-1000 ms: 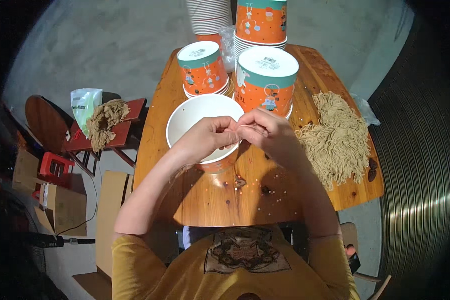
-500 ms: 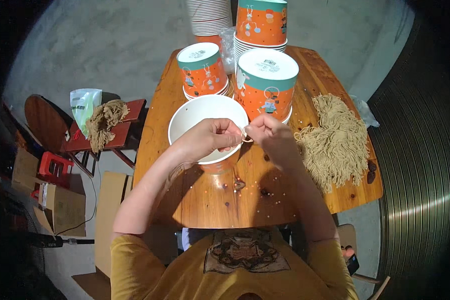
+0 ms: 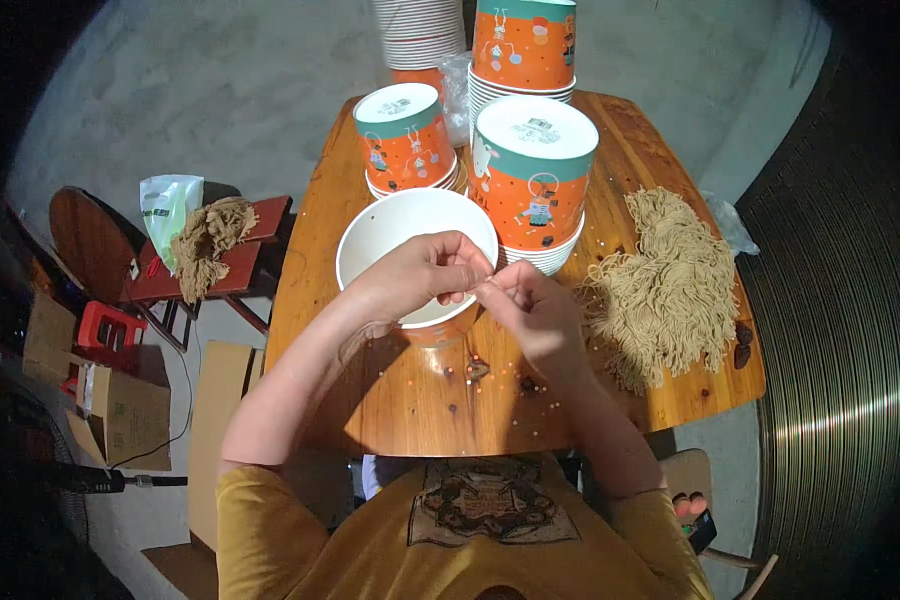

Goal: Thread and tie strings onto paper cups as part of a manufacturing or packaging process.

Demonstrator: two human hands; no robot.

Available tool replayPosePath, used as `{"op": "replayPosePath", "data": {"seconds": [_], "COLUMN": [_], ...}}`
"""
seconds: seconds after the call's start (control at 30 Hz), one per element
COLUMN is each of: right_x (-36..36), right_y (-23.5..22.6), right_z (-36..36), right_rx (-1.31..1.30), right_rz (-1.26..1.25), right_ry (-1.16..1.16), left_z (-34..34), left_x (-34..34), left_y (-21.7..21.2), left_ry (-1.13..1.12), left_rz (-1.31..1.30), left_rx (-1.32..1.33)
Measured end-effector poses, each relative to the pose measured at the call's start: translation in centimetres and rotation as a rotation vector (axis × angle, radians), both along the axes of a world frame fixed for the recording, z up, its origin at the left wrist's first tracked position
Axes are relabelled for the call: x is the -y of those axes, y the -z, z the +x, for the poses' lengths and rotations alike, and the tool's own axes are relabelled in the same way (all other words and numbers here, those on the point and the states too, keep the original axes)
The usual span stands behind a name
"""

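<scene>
A white paper bucket [image 3: 362,240] with an open top stands in front of me, a small hole near its rim. My left hand [image 3: 425,272] reaches across its mouth, thumb and fingers pinched at the right side of the rim. My right hand [image 3: 532,305] meets it there from the right, also pinching. Between the fingertips is a bit of pale cord, mostly hidden by the fingers. To the right lies a pile of beige cords [image 3: 670,290].
Upside-down orange and green buckets stand behind, one stack [image 3: 402,150] at left, another [image 3: 535,190] at right. Small pale beads [image 3: 477,370] are scattered on the wooden table [image 3: 410,410]. A red bench [image 3: 240,265] at left bears more cord [image 3: 210,245] and a plastic bag [image 3: 173,215].
My right hand has lowered and turned, and its fingertips have come in against those of my left. The loop of cord that showed between them is now mostly covered. My left hand has hardly moved.
</scene>
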State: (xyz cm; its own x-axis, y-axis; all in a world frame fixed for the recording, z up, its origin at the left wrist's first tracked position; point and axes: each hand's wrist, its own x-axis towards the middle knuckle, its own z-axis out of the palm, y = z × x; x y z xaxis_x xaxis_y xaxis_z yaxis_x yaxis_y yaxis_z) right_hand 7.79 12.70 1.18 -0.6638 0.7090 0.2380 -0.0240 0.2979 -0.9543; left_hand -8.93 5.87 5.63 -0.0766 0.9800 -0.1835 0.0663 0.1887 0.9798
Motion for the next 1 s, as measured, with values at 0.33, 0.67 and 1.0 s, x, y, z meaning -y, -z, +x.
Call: {"op": "replayPosePath", "data": {"seconds": [0.33,0.67,1.0], "right_x": [1.0,1.0,0.8], "right_y": [1.6,2.0,2.3], "right_z": [-0.9,-0.5,0.0], "right_rx": [-0.228,-0.24,-0.186], "right_rz": [0.042,0.456,0.412], "right_ry": [0.028,0.144,0.122], "left_z": [-0.1,-0.2,-0.5], "left_x": [0.2,0.2,0.6], "left_y": [-0.9,-1.2,-0.5], "left_ry": [-0.071,-0.111,-0.044], "left_rz": [-0.173,-0.19,-0.12], "left_rx": [0.216,0.323,0.372]}}
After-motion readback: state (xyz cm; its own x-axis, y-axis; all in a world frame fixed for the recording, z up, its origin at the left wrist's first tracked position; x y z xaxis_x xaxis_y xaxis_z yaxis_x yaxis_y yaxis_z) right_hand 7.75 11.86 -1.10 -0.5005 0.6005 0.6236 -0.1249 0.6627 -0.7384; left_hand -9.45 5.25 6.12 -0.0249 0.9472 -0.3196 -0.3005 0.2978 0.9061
